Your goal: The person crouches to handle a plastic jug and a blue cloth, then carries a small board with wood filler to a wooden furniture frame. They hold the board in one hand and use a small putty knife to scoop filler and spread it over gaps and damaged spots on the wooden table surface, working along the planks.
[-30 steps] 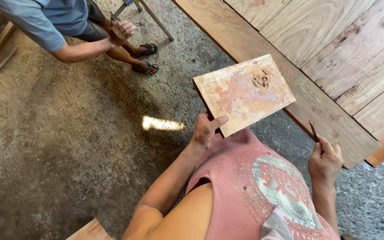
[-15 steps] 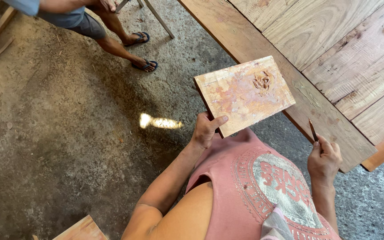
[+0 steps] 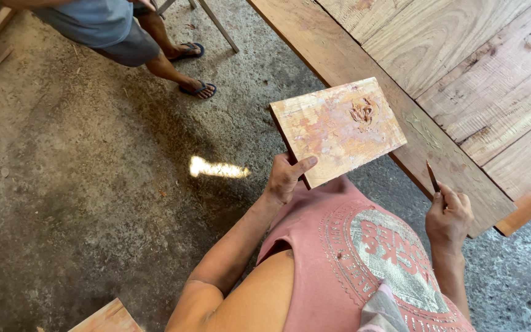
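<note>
Off to my far left another person [image 3: 102, 27] in sandals stands on the concrete floor [image 3: 81, 184], well apart from me. My left hand [image 3: 285, 178] is clamped on the lower left edge of a small stained board [image 3: 337, 129], thumb on its face, holding it tilted up in front of my chest. A dab of brown filler [image 3: 362, 112] sits near the board's upper right. The board's long axis runs from my left grip up and to the right, toward the plank bench [image 3: 437, 80]. My right hand [image 3: 448, 215] is closed on a thin blade [image 3: 432, 177], pointing upward, just right of the board and nearer the filler.
</note>
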Demonstrator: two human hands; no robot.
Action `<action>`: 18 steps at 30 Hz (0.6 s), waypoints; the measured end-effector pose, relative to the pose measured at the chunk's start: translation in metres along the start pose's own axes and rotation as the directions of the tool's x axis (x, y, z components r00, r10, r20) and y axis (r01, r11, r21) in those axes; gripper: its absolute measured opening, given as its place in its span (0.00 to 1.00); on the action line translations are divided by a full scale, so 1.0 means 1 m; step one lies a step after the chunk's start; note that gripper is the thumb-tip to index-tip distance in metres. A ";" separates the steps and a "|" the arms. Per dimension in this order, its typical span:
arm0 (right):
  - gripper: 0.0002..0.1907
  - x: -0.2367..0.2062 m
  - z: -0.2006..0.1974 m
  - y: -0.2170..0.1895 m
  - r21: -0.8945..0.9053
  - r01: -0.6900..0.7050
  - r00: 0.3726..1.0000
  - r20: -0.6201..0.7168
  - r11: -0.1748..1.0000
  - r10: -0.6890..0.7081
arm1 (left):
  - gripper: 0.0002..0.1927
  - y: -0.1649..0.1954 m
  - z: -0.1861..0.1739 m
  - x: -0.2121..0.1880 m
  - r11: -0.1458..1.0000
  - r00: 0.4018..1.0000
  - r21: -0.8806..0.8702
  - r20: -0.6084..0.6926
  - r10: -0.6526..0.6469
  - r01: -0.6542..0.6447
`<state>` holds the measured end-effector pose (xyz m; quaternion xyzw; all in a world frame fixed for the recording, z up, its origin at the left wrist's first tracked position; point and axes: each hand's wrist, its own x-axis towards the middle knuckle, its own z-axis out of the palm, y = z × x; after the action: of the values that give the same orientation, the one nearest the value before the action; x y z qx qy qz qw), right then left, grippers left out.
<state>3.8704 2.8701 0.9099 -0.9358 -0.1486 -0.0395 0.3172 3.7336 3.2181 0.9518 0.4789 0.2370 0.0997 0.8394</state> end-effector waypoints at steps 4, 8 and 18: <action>0.13 0.001 -0.003 0.000 -0.007 -0.016 1.000 -0.001 1.000 0.016 | 0.23 0.002 0.004 0.000 0.999 1.000 -0.034 -0.018 -0.017 0.016; 0.11 -0.001 -0.002 -0.001 0.005 0.004 1.000 -0.019 1.000 -0.004 | 0.23 0.004 0.005 -0.001 0.999 0.999 -0.041 -0.019 -0.035 0.034; 0.13 -0.011 0.005 -0.003 0.023 -0.034 0.999 0.001 0.999 0.034 | 0.21 0.001 0.003 -0.004 0.997 0.998 -0.056 -0.040 -0.048 0.045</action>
<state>3.8590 2.8728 0.9057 -0.9345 -0.1335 -0.0320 0.3284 3.7316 3.2151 0.9552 0.4478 0.2624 0.0965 0.8493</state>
